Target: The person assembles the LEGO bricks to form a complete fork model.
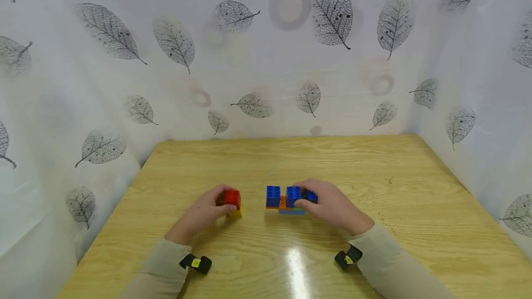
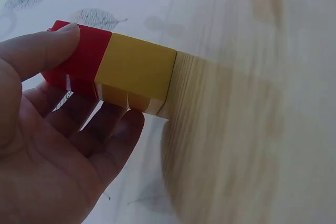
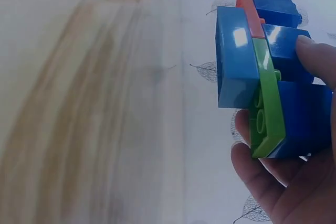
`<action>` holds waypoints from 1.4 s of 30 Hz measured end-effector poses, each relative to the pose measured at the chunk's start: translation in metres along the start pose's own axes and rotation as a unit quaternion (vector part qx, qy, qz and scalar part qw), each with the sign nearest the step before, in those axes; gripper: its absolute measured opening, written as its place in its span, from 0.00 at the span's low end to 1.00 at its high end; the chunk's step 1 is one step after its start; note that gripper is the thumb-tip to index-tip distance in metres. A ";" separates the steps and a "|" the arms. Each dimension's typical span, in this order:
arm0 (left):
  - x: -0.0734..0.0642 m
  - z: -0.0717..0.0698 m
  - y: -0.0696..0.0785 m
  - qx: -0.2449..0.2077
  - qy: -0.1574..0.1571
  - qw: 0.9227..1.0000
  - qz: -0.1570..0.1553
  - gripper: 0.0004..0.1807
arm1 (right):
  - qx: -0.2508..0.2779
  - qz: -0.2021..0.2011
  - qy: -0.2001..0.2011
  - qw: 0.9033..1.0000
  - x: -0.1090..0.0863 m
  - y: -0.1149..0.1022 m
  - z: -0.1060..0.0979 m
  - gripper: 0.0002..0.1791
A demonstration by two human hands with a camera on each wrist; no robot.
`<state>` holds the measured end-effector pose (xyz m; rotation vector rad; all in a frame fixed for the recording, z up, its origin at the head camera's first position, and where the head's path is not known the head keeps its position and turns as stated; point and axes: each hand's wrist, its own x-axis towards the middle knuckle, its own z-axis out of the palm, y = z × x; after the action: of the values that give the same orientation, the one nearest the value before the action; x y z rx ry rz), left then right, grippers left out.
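My left hand [image 1: 204,206] pinches a red toy brick [image 1: 232,198] that sits on top of a yellow brick [image 2: 137,67]. In the left wrist view the thumb presses the red brick's side, and the fingers lie along the far side of both. To the right, my right hand [image 1: 330,201] grips a brick assembly. Three dark blue bricks [image 1: 273,194] stand in a row on an orange plate [image 3: 250,11] and a green plate [image 3: 269,93]. Below these plates is a lighter blue brick [image 3: 236,59]. The right thumb lies on the middle dark blue brick.
Both stacks are over a wood-grain table [image 1: 257,262], with a gap between them. A pale curtain [image 1: 257,68] printed with leaves hangs along the back and sides. Each sleeve carries a black strap device [image 1: 196,263] at the wrist.
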<state>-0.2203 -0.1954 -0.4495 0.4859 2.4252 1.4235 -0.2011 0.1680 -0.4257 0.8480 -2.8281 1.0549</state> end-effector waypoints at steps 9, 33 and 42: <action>0.009 0.025 0.015 -0.022 -0.029 0.999 0.012 0.19 | 0.008 -0.016 0.033 0.999 -0.004 -0.011 -0.009 0.27; 0.041 0.104 0.049 -0.104 -0.116 0.986 0.057 0.27 | 0.020 -0.036 0.072 0.997 -0.007 -0.026 -0.027 0.23; 0.046 0.115 0.056 -0.084 -0.094 0.990 0.059 0.30 | 0.023 -0.036 0.078 0.996 -0.008 -0.026 -0.034 0.21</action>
<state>-0.2072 -0.0604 -0.4575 0.6986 2.1403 1.5380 -0.1872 0.1764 -0.3846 0.8246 -2.6366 1.1269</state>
